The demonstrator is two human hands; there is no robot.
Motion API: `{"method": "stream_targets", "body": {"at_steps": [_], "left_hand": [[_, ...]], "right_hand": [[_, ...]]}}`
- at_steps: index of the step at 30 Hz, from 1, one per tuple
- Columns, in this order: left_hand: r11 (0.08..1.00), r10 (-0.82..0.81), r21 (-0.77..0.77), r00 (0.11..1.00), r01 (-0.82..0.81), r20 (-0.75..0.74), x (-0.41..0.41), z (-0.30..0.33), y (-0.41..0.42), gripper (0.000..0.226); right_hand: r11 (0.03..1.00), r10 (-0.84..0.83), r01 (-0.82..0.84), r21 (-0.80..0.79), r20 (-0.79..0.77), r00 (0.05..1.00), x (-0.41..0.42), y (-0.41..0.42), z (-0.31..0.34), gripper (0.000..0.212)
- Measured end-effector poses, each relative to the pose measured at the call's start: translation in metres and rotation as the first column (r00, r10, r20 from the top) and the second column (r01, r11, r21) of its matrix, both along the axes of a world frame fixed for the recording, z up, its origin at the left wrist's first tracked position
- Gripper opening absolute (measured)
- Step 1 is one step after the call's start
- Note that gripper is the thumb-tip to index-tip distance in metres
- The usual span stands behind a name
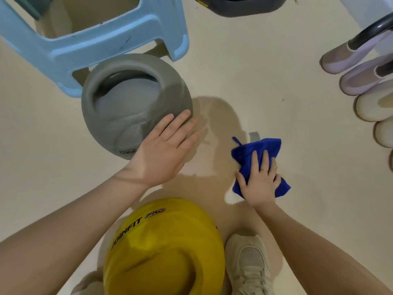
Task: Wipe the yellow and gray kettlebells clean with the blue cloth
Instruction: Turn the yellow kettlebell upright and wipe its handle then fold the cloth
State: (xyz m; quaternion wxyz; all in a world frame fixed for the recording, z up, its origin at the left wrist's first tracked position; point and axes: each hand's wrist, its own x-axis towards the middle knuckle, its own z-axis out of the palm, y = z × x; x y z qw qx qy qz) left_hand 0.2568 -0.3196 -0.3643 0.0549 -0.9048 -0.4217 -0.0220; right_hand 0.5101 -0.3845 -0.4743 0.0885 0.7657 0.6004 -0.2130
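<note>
Two kettlebells on floor: left hand (163, 152) flat on gray kettlebell (127, 107), right hand (259, 179) gripping blue cloth (261, 150) well right of it; yellow kettlebell (163, 248) nearest, between both arms.

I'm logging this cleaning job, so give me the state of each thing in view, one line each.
gray kettlebell: on the floor, tipped, left hand resting on it.
yellow kettlebell: on the floor, untouched.
blue cloth: bunched on the floor, not on either kettlebell.
left hand: open, fingers straight.
right hand: grip closed on the blue cloth.
blue stool: upright behind the gray kettlebell.
</note>
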Motion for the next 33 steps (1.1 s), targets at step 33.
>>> {"method": "stream_targets", "body": {"at_steps": [33], "left_hand": [[-0.371,0.784,-0.916,0.580,0.156,-0.219,-0.119,0.000,-0.145,0.065]], "right_hand": [[0.553,-0.833,0.617,-0.560,-0.398,0.385,-0.066,-0.099,0.125,0.044]]}}
